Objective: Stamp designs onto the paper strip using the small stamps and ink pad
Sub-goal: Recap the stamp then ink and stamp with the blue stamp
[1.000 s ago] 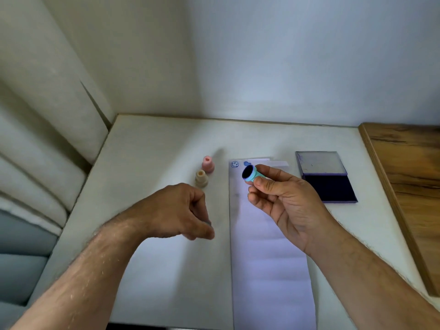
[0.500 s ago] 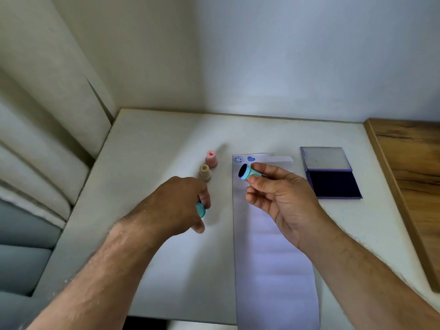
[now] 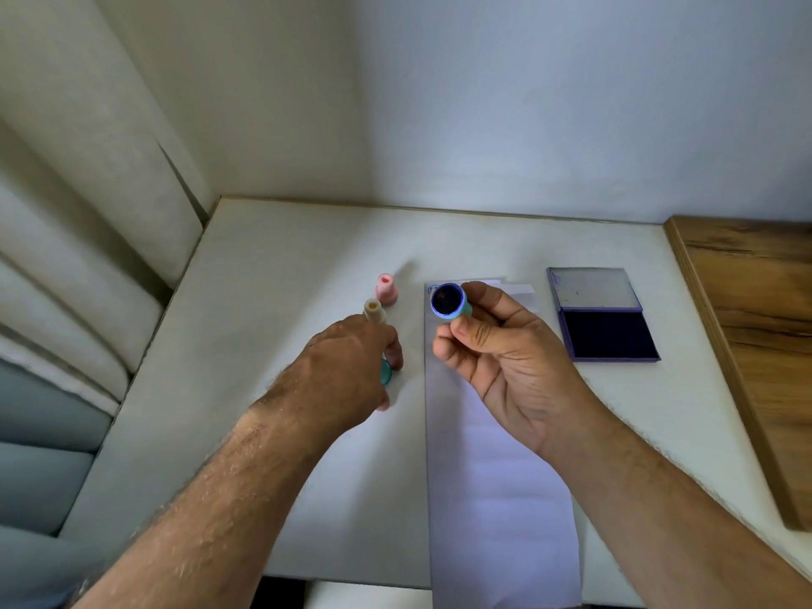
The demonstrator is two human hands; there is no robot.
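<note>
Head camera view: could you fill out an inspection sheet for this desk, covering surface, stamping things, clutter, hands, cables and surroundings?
Surface: white tabletop, wooden panel at right.
Job's things: paper strip lengthwise; ink pad open, lid back; pink stamp and beige stamp upright left of the strip.
Clutter: nothing seen.
Hands: right hand holds teal stamp, inked face toward the camera; left hand grips teal cap at the table.
Cables: nothing seen.
Surroundings: plain wall, cushioned panel at left.

a white tabletop point(image 3: 272, 274) meets a pale wall point(image 3: 527, 103); cream and grey cushions point(image 3: 66, 301) lie left, a wooden surface point(image 3: 760, 327) right.
</note>
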